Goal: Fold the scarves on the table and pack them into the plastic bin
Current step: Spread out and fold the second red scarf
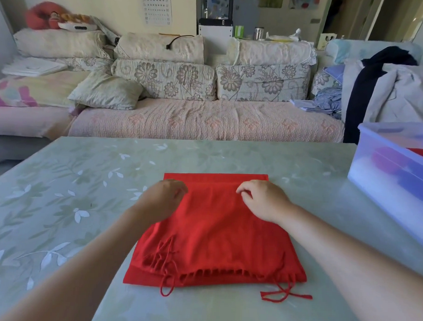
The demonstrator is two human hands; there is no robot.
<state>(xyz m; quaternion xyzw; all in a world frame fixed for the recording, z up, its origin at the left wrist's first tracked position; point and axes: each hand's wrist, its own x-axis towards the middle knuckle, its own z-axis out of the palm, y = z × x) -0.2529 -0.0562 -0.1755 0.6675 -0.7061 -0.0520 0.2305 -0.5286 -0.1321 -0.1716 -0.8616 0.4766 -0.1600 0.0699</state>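
Observation:
A red scarf (217, 233) lies folded into a rough rectangle in the middle of the table (70, 202), its tasselled fringe along the near edge. My left hand (164, 198) sits on the scarf's far left part with its fingers curled down onto the cloth. My right hand (262, 200) sits on the far right part, fingertips bent at the upper fold line. Whether either hand pinches the cloth is hidden. The clear plastic bin (375, 167) stands at the table's right edge, with something red and purple inside.
A sofa (207, 119) with floral cushions runs along the far side of the table. Clothes are piled on a chair (390, 90) behind the bin. The table has a pale green leaf-patterned cover.

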